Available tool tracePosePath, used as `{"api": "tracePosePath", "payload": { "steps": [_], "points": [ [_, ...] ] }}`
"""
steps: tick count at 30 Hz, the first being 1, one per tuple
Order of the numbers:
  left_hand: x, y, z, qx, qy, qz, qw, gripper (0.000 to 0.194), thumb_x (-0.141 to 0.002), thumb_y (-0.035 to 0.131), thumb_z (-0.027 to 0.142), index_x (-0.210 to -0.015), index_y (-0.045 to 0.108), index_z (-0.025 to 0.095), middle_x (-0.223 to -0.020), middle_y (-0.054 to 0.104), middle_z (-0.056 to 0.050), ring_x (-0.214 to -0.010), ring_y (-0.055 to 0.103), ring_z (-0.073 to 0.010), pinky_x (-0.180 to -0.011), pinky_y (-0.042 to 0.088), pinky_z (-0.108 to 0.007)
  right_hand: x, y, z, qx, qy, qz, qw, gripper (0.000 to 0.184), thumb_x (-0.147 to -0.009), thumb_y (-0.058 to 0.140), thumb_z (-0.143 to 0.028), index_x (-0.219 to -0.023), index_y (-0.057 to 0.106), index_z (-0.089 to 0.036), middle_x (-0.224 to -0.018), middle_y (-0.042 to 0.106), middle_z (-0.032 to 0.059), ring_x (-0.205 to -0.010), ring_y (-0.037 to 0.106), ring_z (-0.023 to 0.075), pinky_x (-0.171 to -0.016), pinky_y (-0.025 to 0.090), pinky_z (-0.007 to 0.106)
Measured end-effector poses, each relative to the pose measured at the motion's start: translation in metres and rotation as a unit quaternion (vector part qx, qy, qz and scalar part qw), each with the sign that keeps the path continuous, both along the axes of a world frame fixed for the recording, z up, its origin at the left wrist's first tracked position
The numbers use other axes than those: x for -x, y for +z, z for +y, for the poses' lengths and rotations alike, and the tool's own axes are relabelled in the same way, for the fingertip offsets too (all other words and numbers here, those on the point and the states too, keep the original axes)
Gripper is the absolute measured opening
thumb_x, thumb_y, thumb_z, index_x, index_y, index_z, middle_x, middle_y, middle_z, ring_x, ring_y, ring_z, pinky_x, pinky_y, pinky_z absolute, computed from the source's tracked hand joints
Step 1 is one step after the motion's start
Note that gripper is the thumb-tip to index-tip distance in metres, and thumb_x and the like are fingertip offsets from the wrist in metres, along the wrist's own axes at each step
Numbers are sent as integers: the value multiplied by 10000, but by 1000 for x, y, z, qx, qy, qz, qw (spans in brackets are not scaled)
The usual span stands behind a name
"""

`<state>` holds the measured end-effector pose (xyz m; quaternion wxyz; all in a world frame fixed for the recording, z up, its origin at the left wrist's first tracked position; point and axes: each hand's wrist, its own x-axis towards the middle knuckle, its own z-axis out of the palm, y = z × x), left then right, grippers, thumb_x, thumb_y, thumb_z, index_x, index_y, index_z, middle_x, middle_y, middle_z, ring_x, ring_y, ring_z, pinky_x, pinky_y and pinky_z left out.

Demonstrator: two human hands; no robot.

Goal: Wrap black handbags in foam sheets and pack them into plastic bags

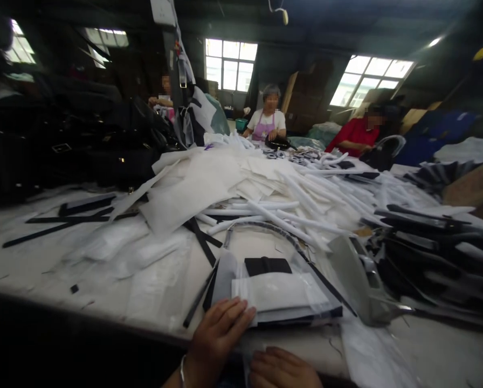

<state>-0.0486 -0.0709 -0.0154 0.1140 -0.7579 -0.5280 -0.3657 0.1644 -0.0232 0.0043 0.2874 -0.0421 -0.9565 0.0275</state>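
Observation:
A dark handbag (337,311) lies on the table with its curved handle (266,225) pointing away from me. Clear plastic covers at least part of it, and a white sheet (277,291) and a small black piece (267,265) lie over its middle. My left hand (221,328) rests on the bag's near left corner, fingers stretched out over the white sheet and plastic; its thumb is hidden. Lower, at the table's front edge, my right hand (282,369) has its fingers together and bent on the clear plastic (247,366). Its thumb and lower part are out of sight.
A grey tape dispenser (357,280) stands right of the handbag, beside a dark stack of bags (427,264). White sheets (197,183) and white tubes (306,199) are heaped behind. Black bags (83,151) fill the left. Several people, one in a purple apron (263,128), sit opposite.

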Motion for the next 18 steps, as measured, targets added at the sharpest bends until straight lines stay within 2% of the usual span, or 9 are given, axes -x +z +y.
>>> {"api": "tracePosePath", "payload": {
  "steps": [2,5,7,10,14,18],
  "points": [
    [0,2,0,3,0,0,1000,377,-1021,374,119,-1307,583,250,-1181,685,-35,-1162,605,-169,-1018,504,-350,1,12,6,-9,11,-15,1000,297,-1025,393,-176,-1017,690,-168,-983,777,-1,-913,730,117,-940,539,226],
    [-1,4,0,-8,2,2,1000,371,-1026,366,142,-1292,596,260,-1179,676,-45,-1162,599,-171,-1003,515,-344,4,32,10,-17,10,-10,1000,336,-1032,353,-171,-1014,687,-147,-941,783,29,-875,740,131,-884,569,232],
    [-1,5,-1,-12,8,-1,1000,373,-1028,358,150,-1277,609,267,-1203,658,-53,-1184,582,-176,-999,515,-337,4,39,11,-27,4,-11,1000,347,-1031,347,-174,-1022,693,-142,-919,785,45,-856,743,136,-858,580,235],
    [-2,6,-2,-11,17,-12,1000,375,-1029,349,161,-1262,623,267,-1223,635,-66,-1211,557,-186,-1002,507,-335,4,41,14,-55,-6,-21,998,354,-1027,350,-169,-1062,701,-140,-945,782,46,-914,732,144,-899,564,262],
    [-2,8,-2,-8,6,-14,1000,354,-1029,365,185,-1261,621,258,-1122,660,-59,-1109,604,-175,-988,514,-343,4,41,20,-92,-42,1,995,315,-1006,417,-139,-1050,721,-205,-1007,773,6,-963,705,141,-1044,467,321],
    [-2,6,-2,-2,-4,-21,1000,322,-1015,422,186,-1280,600,231,-1114,676,-55,-1096,612,-184,-984,520,-370,14,42,29,-53,-81,27,995,257,-980,490,-149,-1031,721,-248,-1027,752,21,-1014,672,155,-1076,443,394]
  ]
}}
